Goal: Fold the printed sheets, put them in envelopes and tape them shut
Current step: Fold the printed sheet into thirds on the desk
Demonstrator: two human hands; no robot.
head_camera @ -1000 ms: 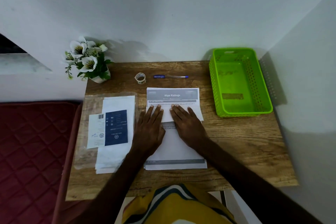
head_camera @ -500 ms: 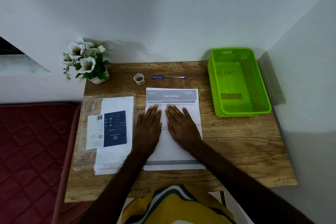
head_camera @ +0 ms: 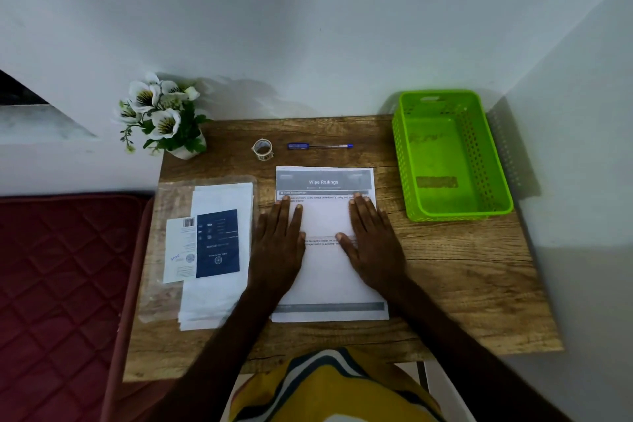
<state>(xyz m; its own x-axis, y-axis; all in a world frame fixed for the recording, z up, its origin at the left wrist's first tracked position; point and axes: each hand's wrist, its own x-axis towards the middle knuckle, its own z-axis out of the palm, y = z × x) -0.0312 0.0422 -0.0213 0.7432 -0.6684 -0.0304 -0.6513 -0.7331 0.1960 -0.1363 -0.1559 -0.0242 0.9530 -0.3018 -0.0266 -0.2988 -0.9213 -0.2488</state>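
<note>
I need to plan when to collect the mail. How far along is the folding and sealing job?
Early. Done: nothing sealed; the green basket looks empty. In hand: the left hand and right hand press flat on the printed sheet, apparently creasing its first fold. Left: finishing the fold, putting it in an envelope from the pack, then taping with the tape roll, which sits untouched.

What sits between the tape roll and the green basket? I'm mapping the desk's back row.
In the head view, a blue pen lies between the tape roll and the green basket, touching neither.
</note>
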